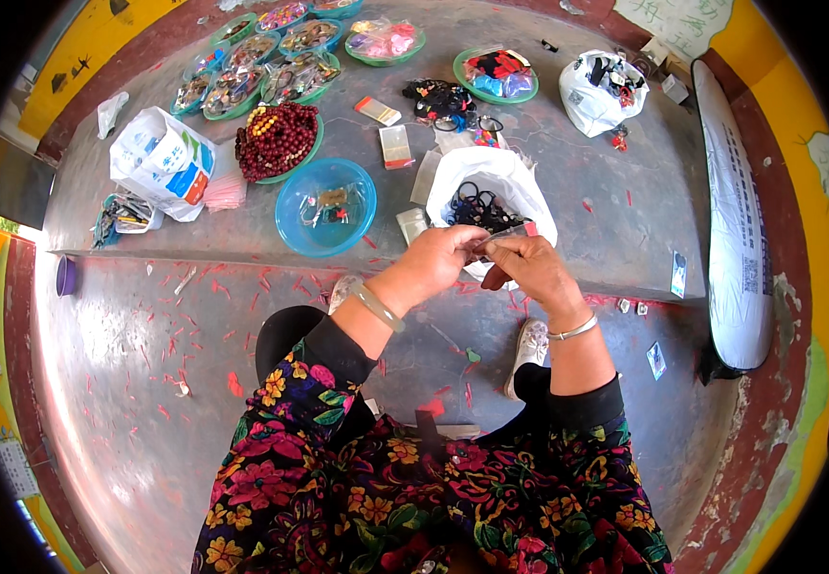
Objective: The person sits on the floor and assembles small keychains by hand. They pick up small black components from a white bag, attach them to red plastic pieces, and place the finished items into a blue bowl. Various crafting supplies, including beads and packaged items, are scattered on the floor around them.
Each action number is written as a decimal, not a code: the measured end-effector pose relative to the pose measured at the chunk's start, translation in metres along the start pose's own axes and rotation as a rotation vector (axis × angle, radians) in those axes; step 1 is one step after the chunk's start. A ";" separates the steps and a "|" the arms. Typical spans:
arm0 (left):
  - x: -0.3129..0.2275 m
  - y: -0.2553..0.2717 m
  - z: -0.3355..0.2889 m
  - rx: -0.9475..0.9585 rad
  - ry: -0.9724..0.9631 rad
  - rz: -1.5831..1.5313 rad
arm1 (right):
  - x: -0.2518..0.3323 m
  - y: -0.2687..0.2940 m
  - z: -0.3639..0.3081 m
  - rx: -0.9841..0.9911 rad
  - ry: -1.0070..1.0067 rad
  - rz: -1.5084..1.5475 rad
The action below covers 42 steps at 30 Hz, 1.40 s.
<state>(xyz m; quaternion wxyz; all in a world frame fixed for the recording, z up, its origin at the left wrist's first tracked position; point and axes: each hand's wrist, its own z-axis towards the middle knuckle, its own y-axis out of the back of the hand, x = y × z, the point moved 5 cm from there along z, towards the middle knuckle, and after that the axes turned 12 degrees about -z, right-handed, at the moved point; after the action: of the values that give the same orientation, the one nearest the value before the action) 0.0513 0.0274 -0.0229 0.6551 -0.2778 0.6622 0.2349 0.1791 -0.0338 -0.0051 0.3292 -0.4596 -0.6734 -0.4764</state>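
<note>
My left hand [433,260] and my right hand [537,274] meet at the fingertips, both closed on a small clear plastic bag [512,232] with a reddish end. What is inside the bag is too small to make out. Just beyond my hands stands a white plastic bag [526,182], its mouth spread wide. Black hair ties [479,207] lie heaped in it. To the left of my left hand is a blue basin [285,222] holding a few small plastic packets [331,206].
Dark red beads [276,143] fill a green basin. Several basins of packaged goods stand at the far left. White bags [162,158] stand on the raised platform [529,115]. Small boxes [395,147] lie near the middle. The platform's front edge runs beneath my hands.
</note>
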 end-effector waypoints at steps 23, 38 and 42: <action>-0.004 0.018 0.001 -0.121 0.219 -0.035 | 0.035 0.009 -0.019 -0.706 0.459 -0.742; -0.020 0.007 -0.002 -0.119 -0.128 0.067 | 0.042 -0.021 -0.016 -0.636 0.683 -1.098; -0.017 0.009 -0.002 -0.158 -0.051 -0.069 | 0.043 -0.023 -0.016 -0.607 0.731 -1.120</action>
<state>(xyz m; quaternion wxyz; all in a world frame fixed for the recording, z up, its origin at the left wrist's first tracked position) 0.0440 0.0338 -0.0068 0.6555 -0.3454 0.6147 0.2706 0.1424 -0.0389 0.0303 0.0983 0.0706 -0.4928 -0.8617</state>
